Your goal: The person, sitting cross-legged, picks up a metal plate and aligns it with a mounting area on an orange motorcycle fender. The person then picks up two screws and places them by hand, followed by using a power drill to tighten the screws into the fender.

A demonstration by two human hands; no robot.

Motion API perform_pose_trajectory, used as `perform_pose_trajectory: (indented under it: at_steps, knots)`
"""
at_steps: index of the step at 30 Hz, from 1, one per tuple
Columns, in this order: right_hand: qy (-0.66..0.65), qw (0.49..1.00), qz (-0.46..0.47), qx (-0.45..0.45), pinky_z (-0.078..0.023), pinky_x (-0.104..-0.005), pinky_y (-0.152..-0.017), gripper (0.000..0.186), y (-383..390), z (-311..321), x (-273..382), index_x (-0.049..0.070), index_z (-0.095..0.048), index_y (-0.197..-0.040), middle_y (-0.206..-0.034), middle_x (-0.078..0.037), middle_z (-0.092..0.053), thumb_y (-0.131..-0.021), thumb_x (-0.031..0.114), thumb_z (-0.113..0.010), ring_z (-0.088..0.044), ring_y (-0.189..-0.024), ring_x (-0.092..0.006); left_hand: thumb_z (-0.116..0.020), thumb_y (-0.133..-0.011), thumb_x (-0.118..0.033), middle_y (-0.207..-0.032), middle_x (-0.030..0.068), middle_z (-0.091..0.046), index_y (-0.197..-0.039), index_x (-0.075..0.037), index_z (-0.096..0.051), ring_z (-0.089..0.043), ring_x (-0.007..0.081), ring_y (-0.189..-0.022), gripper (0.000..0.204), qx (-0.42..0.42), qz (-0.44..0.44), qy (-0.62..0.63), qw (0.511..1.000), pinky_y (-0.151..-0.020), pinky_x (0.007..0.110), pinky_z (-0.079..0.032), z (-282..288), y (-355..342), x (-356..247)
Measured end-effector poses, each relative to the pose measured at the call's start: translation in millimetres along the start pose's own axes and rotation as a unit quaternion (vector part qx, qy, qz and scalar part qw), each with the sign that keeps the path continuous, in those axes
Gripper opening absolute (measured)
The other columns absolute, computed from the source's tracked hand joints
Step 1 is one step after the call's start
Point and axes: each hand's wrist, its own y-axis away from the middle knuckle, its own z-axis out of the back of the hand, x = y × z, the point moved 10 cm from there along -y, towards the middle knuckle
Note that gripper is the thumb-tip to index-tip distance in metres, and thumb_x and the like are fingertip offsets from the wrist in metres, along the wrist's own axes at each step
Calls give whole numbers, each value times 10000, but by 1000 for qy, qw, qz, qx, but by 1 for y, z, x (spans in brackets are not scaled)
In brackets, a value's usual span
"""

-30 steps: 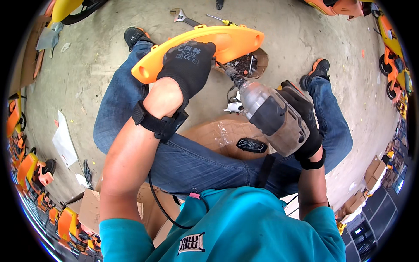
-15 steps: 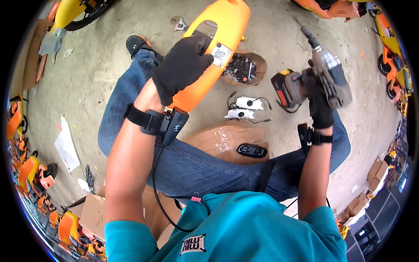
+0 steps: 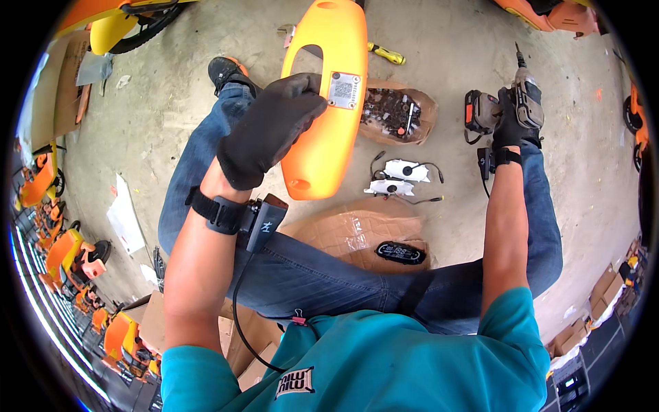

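My left hand [image 3: 271, 120], in a black glove, grips the inner edge of an upright yellow-orange plastic panel [image 3: 321, 158] with an oval opening. A metal plate [image 3: 342, 90] with a square code is fixed beside that opening. Out at my right, my gloved right hand [image 3: 508, 127] is wrapped round a grey power driver [image 3: 527, 96] with a long bit pointing away from me. A box of small hardware [image 3: 391, 117] lies behind the panel. Two white pieces with cables [image 3: 405, 170] are on the floor, and a black display unit [image 3: 400, 253] rests on cardboard [image 3: 329, 230].
A yellow-handled screwdriver [image 3: 388, 54] and a partly hidden wrench [image 3: 287, 34] lie beyond the panel. My bent jeans-clad legs frame the work area. Orange scooters [image 3: 65, 261] line the left side and more vehicles [image 3: 549, 14] stand ahead. Cartons [image 3: 604, 292] are at right.
The driver has moved away from the panel, out to the right and farther forward. The panel has turned from sideways to upright, its plated face now showing.
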Motion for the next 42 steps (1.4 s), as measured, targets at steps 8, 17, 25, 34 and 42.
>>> perform_pose_trajectory:
  at_steps: [8, 17, 25, 34, 42]
  knots:
    - [-158, 980, -119, 7, -475, -282, -851, 308, 30, -6, -85, 23, -649, -1182, -1095, -49, -645, -913, 165, -703, -600, -971, -150, -590, -874, -88, -905, 21, -653, -1167, 51, -621, -555, 60, -748, 326, -3, -38, 45, 998, -677, 223, -473, -4, -3, -7]
    - [-107, 988, -98, -51, -463, -351, -986, 478, 85, -1, -108, 33, -549, -1340, -1248, -69, -592, -941, 260, -682, -547, -1124, -190, -603, -864, -92, -854, 27, -648, -1118, 49, -623, -559, 72, -727, 291, 3, -136, -9, 991, -652, 250, -476, -5, 6, -21]
    - [-61, 987, -135, -69, -442, -352, -1032, 579, 99, -3, -94, 1, -505, -1373, -1346, -89, -552, -891, 235, -727, -536, -1185, -207, -592, -899, -79, -843, 33, -626, -1104, 25, -580, -558, 81, -708, 230, -38, -178, -40, 982, -634, 260, -480, 3, 20, -36]
    - [143, 955, -257, -26, -463, -400, -950, 448, 144, 24, -171, 17, -615, -1241, -1151, -160, -647, -869, 241, -723, -589, -1125, -299, -605, -919, -91, -764, 14, -597, -1058, 4, -600, -527, 74, -631, 168, -80, -194, -112, 971, -572, 258, -453, 11, 20, -37]
    - [-133, 955, -263, 22, -518, -360, -635, 205, 144, -71, 3, 14, -712, -917, -809, -140, -708, -888, 212, -670, -632, -625, -212, -586, -923, -82, -762, 14, -591, -1041, 26, -617, -511, 72, -699, 162, -131, -204, -180, 953, -643, 260, -436, 35, 33, -36]
